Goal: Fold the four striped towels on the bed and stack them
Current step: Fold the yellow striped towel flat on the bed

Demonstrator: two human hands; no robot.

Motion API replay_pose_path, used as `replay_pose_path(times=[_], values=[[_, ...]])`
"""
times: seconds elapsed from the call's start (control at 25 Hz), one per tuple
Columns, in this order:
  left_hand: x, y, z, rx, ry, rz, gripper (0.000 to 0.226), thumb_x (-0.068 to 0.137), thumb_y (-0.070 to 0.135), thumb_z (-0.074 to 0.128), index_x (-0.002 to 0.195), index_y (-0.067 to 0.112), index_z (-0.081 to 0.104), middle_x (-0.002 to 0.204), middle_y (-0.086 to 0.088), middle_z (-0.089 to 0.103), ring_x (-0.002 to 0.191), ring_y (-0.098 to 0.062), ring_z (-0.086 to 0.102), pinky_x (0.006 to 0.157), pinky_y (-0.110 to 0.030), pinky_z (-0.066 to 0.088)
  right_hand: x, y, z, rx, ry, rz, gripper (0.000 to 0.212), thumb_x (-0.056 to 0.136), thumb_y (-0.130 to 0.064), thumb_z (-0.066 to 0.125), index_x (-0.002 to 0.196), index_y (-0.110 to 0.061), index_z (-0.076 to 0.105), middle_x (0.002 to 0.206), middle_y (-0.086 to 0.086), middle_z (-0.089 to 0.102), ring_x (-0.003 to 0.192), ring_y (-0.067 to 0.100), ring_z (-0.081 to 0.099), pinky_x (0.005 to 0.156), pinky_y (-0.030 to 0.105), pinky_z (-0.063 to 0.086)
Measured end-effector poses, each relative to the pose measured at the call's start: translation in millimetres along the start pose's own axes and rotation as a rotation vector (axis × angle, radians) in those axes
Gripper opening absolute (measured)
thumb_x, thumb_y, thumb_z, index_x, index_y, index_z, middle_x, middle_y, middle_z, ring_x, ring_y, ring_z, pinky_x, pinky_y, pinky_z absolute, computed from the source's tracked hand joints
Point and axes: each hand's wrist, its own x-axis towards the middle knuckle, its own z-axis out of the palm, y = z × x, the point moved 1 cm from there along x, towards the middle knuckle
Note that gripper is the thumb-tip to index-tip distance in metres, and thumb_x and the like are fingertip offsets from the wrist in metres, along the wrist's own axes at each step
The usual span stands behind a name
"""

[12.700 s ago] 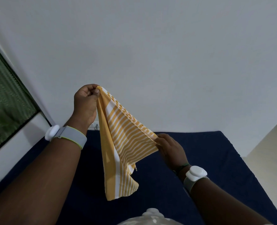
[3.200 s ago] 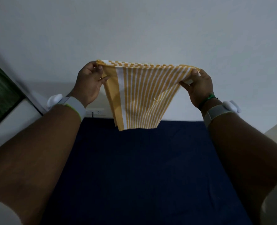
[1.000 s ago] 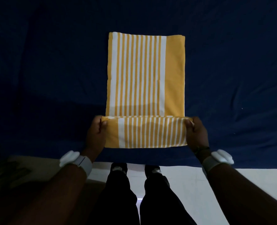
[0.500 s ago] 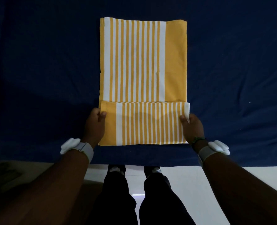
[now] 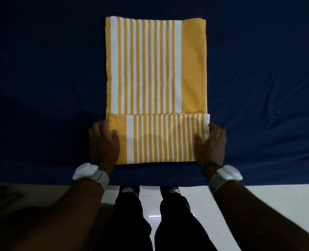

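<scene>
Your left hand (image 5: 104, 142) and right hand (image 5: 210, 142) pinch the yellow-and-white striped cotton towel (image 5: 155, 66) near the bed's (image 5: 41, 87) front edge; one partly folded, no others visible.

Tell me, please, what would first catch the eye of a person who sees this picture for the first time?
The eye goes first to the yellow-and-white striped towel, lying flat in the middle of the dark blue bed. Its near end is folded up into a narrow band, and the left hand and the right hand rest at the two ends of that band. Both wrists carry a grey strap with a white device, near the edge of the bed.
</scene>
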Motion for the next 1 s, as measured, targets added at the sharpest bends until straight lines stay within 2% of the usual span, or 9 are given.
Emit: replay_pose_path(times=[0.08,0.16,0.24,0.32,0.48,0.6,0.76,0.88,1.0], values=[[-11.5,13.6,12.0,0.129,0.059,0.374,0.036,0.097,0.011,0.058,0.132,0.004,0.056,0.135,-0.022,0.054,0.123,-0.042,0.052,0.102,-0.052,0.040,-17.0,-7.7,11.7,-0.200,0.096,-0.303,0.044,0.091,-0.028,0.064,0.133,-0.018,0.053,0.141,0.010,0.046,0.132,0.032,0.040,0.111,0.049,0.028],[-20.9,31.5,31.2,0.151,-0.095,0.679,0.041,0.100,0.014,0.052,0.140,0.003,0.054,0.149,-0.023,0.049,0.140,-0.043,0.043,0.114,-0.055,0.034,-29.4,-21.4,31.6,-0.216,-0.042,-0.585,0.035,0.094,-0.023,0.057,0.129,-0.018,0.059,0.142,0.012,0.048,0.131,0.034,0.041,0.111,0.055,0.032],[-30.2,37.0,49.7,0.280,-0.270,0.823,0.051,0.107,0.024,0.040,0.155,0.007,0.038,0.166,-0.019,0.026,0.154,-0.040,0.020,0.122,-0.056,0.023,-37.1,-27.3,49.2,-0.268,-0.208,-0.754,0.037,0.096,-0.033,0.052,0.129,-0.017,0.060,0.140,0.012,0.053,0.131,0.034,0.045,0.106,0.056,0.042],[-32.3,27.8,55.0,0.330,-0.339,0.820,0.059,0.107,0.034,0.039,0.161,0.012,0.028,0.170,-0.013,0.011,0.157,-0.037,0.008,0.124,-0.056,0.017,-37.7,-19.1,52.2,-0.338,-0.295,-0.799,0.054,0.093,-0.050,0.060,0.136,-0.017,0.057,0.147,0.010,0.050,0.139,0.031,0.041,0.112,0.053,0.038],[-34.6,-1.5,35.6,0.354,-0.391,0.809,0.084,0.098,0.062,0.043,0.162,0.013,0.021,0.171,-0.009,0.007,0.158,-0.033,0.004,0.125,-0.057,0.014,-33.9,18.0,26.0,-0.420,-0.363,-0.823,0.084,0.087,-0.066,0.061,0.154,-0.019,0.039,0.163,0.008,0.031,0.153,0.028,0.024,0.124,0.054,0.019],[-35.5,-17.6,22.9,0.301,-0.394,0.819,0.082,0.091,0.043,0.053,0.161,0.009,0.026,0.171,-0.011,0.013,0.158,-0.035,0.007,0.127,-0.055,0.010,-23.1,39.3,5.7,-0.418,-0.322,-0.785,0.077,0.085,-0.047,0.066,0.151,-0.015,0.043,0.160,0.011,0.035,0.151,0.031,0.027,0.120,0.057,0.026],[-33.0,-38.8,17.1,0.167,-0.294,0.773,0.069,0.082,0.011,0.056,0.150,0.004,0.046,0.164,-0.016,0.031,0.154,-0.036,0.022,0.129,-0.045,0.007,-8.5,54.8,-7.4,-0.415,-0.225,-0.711,0.068,0.074,-0.029,0.075,0.136,-0.011,0.056,0.149,0.015,0.049,0.137,0.035,0.043,0.109,0.055,0.040],[-25.8,-48.0,10.8,0.058,-0.262,0.706,0.052,0.086,0.016,0.056,0.134,-0.001,0.060,0.151,-0.021,0.048,0.144,-0.036,0.040,0.118,-0.048,0.033,4.0,57.8,-7.7,-0.319,-0.176,-0.722,0.055,0.079,-0.029,0.065,0.129,-0.009,0.061,0.139,0.015,0.059,0.127,0.035,0.052,0.103,0.053,0.044],[-13.1,-47.2,5.4,-0.016,-0.293,0.655,0.049,0.088,0.025,0.049,0.126,0.000,0.067,0.142,-0.019,0.058,0.134,-0.034,0.052,0.113,-0.039,0.040,14.2,55.0,-8.4,-0.245,-0.129,-0.696,0.043,0.078,-0.023,0.065,0.119,-0.008,0.069,0.122,0.015,0.068,0.107,0.040,0.063,0.096,0.049,0.046]])
